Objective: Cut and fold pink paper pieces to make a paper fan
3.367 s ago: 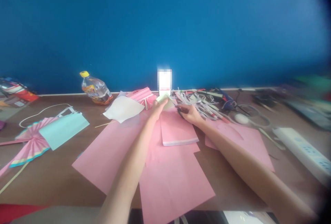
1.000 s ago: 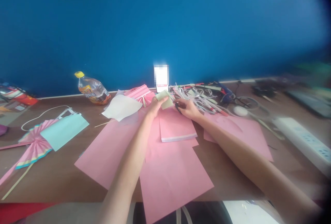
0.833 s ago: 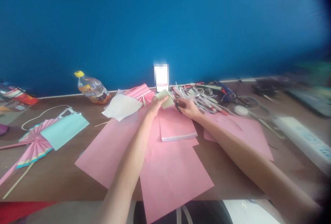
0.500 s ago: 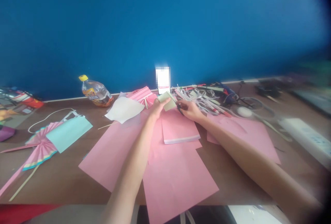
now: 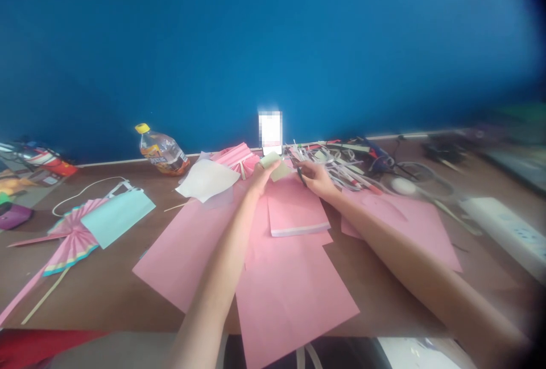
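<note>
My left hand [image 5: 261, 177] is closed on a small pale green piece of paper [image 5: 275, 165], held up above the far end of a pink paper stack [image 5: 296, 215]. My right hand [image 5: 315, 178] is closed round dark scissors [image 5: 300, 171], whose blades meet the right edge of the green paper. Both arms stretch forward over large pink sheets [image 5: 290, 295] on the brown table [image 5: 98, 283].
Behind the hands lie a heap of white paper strips [image 5: 333, 161], pens and cables. A plastic bottle [image 5: 162, 150] lies at the back left beside a white sheet [image 5: 207, 178]. A folded pink fan with a light blue sheet [image 5: 113, 215] sits left; a white power strip [image 5: 507, 229] right.
My hands have stayed at the same spot with the green paper and scissors; the scissors shifted slightly along the paper's edge. The view has swung a little to the left.
</note>
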A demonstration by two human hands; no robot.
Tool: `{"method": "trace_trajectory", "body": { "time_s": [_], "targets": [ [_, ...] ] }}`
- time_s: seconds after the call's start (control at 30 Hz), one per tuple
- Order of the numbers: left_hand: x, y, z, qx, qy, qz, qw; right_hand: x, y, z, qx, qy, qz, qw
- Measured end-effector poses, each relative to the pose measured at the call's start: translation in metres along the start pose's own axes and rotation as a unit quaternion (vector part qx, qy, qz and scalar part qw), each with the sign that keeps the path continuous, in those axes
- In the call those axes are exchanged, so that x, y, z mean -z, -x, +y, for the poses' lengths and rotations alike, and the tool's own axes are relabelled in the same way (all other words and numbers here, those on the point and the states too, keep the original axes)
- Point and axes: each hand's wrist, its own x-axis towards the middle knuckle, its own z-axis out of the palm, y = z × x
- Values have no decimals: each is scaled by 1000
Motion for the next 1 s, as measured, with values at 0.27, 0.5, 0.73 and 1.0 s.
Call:
{"method": "trace_trajectory", "body": {
  "time_s": [0.27, 0.5, 0.73, 1.0],
  "targets": [
    [-6, 7, 4, -39, -50, -96, 993, 1, 0, 2, -7, -15, 14, 1000],
    [-5, 6, 4, -32, -71, -115, 990, 3, -2, 7, -18, -12, 23, 1000],
    [-4, 5, 3, -23, -66, -107, 992, 2, -5, 8, 9, -19, 48, 999],
    [-5, 8, 6, -35, -87, -121, 988, 4, -4, 7, -20, -13, 24, 999]
  ]
}}
